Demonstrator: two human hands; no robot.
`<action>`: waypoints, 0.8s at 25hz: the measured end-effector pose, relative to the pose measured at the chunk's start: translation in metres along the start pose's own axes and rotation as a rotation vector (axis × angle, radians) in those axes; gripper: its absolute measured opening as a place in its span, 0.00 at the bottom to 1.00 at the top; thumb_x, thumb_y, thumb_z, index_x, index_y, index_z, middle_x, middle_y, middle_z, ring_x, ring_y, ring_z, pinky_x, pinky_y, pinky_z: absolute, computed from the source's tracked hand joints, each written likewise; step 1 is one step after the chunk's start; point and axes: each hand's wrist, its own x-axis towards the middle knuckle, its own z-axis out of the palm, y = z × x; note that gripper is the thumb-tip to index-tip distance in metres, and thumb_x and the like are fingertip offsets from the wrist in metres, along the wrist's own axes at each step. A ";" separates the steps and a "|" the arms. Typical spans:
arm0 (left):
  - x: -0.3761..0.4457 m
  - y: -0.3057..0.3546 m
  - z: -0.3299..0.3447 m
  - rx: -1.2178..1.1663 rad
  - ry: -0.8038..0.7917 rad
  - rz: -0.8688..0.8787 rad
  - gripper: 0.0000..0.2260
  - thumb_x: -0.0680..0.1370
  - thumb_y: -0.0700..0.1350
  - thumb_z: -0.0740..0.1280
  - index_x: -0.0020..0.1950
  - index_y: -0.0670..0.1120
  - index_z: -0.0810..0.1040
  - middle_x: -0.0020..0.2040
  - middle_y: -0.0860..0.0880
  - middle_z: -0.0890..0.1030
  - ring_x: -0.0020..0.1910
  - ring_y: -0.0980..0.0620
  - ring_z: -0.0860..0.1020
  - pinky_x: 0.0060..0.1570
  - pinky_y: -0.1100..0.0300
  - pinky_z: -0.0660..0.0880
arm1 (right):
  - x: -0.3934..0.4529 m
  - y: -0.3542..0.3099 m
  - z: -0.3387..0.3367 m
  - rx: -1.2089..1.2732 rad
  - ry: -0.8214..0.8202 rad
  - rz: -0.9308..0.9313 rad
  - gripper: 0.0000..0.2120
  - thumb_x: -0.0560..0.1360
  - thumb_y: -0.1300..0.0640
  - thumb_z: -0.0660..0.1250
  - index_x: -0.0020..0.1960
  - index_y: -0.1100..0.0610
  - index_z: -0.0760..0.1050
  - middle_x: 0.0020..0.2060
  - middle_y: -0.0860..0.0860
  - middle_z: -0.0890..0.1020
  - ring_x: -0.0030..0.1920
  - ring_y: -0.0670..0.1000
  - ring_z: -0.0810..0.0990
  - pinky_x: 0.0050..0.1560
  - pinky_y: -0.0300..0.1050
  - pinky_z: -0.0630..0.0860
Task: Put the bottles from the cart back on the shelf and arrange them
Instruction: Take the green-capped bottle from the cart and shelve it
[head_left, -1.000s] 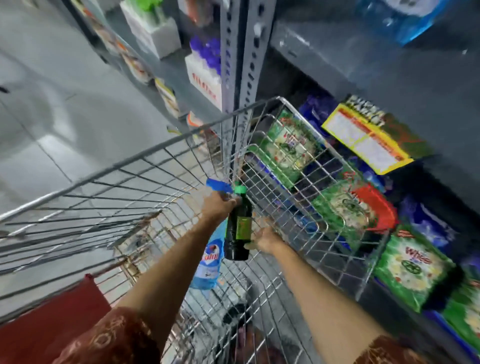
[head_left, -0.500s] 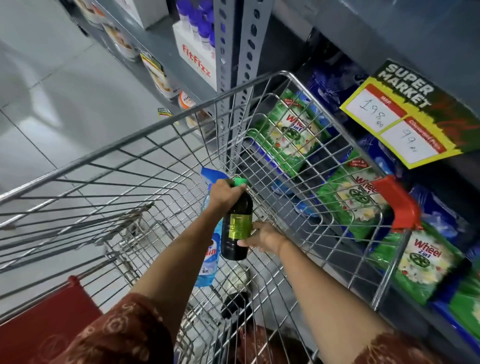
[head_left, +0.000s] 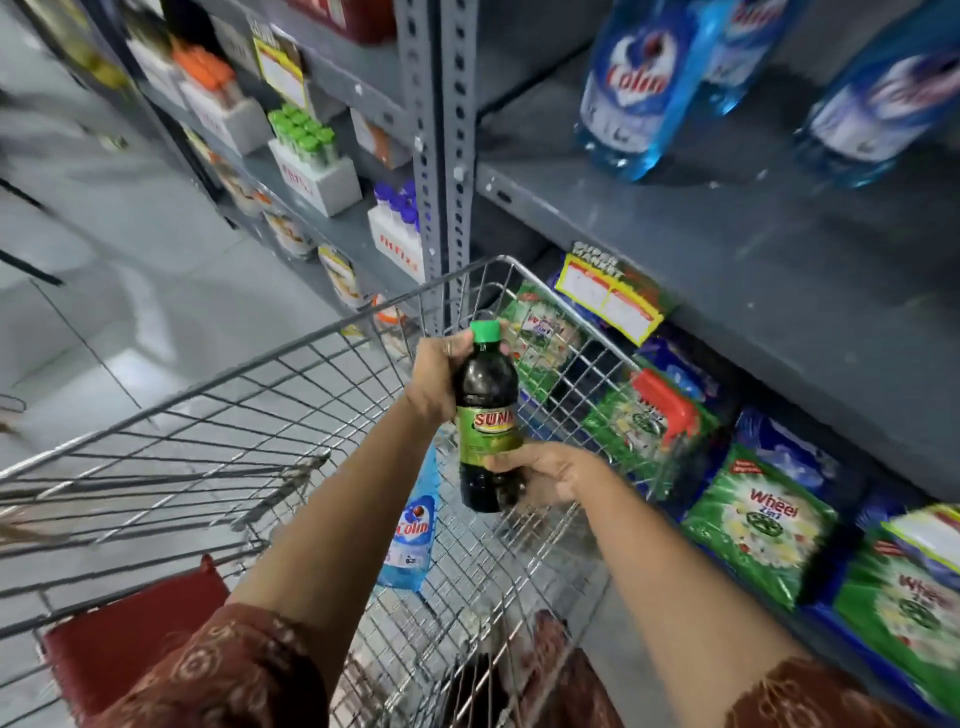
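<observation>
Pale, glossy floor tiles (head_left: 104, 270) at far left, blurred. Nearer, thin chromed wire in a square grid: shopping cart (head_left: 291, 364), with a dull red plastic flap (head_left: 135, 623) at its near corner. Inside, against the wire floor, a translucent blue Colin bottle (head_left: 413, 525), soft-shouldered, white label, tilted, half hidden by the left forearm. Patterned rust-brown sleeve (head_left: 218, 670), woven look, at the bottom edge. Left hand (head_left: 436, 379) clamped around the neck and shoulder of a dark bottle (head_left: 488, 415), fingers curled just below the ribbed green cap (head_left: 484, 331). Smooth, near-black glossy plastic, round-bodied, upright, with a green-and-yellow wrap label; held above the cart basket, not resting on anything. Right hand (head_left: 545, 475) cupped around the lower body of the same bottle, fingers wrapped at the label's bottom edge. Behind, perforated grey steel upright (head_left: 441, 156); left of it, white cartons holding small tubes with green caps (head_left: 304, 130) and purple ones below. Right of it, matte grey painted metal shelf (head_left: 701, 234), scuffed and speckled, carrying large clear-blue Colin bottles on shelf (head_left: 636, 88) standing upright. Yellow-edged card price tag (head_left: 613, 291) hanging at the shelf lip. Below, crinkled glossy green detergent pouches (head_left: 758, 525), pillow-shaped, stacked on the lower level.
</observation>
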 end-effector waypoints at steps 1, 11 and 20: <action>-0.008 0.006 0.018 -0.009 -0.002 0.002 0.19 0.62 0.45 0.58 0.49 0.41 0.75 0.32 0.48 0.82 0.32 0.50 0.80 0.38 0.61 0.79 | -0.015 -0.004 0.002 -0.036 -0.002 -0.020 0.47 0.44 0.57 0.84 0.61 0.62 0.72 0.47 0.53 0.83 0.52 0.52 0.78 0.56 0.49 0.74; -0.092 0.021 0.215 0.160 -0.090 0.140 0.18 0.72 0.43 0.54 0.37 0.42 0.84 0.30 0.44 0.83 0.30 0.48 0.81 0.42 0.57 0.77 | -0.190 -0.005 0.018 -0.159 0.130 -0.392 0.11 0.75 0.69 0.61 0.44 0.56 0.77 0.29 0.46 0.86 0.35 0.46 0.84 0.44 0.42 0.79; -0.118 -0.036 0.351 0.441 -0.184 0.248 0.10 0.77 0.41 0.55 0.43 0.44 0.76 0.28 0.51 0.84 0.30 0.53 0.80 0.36 0.62 0.76 | -0.302 0.042 -0.024 -0.062 0.525 -0.779 0.14 0.65 0.70 0.73 0.49 0.59 0.77 0.37 0.51 0.86 0.38 0.50 0.84 0.39 0.42 0.81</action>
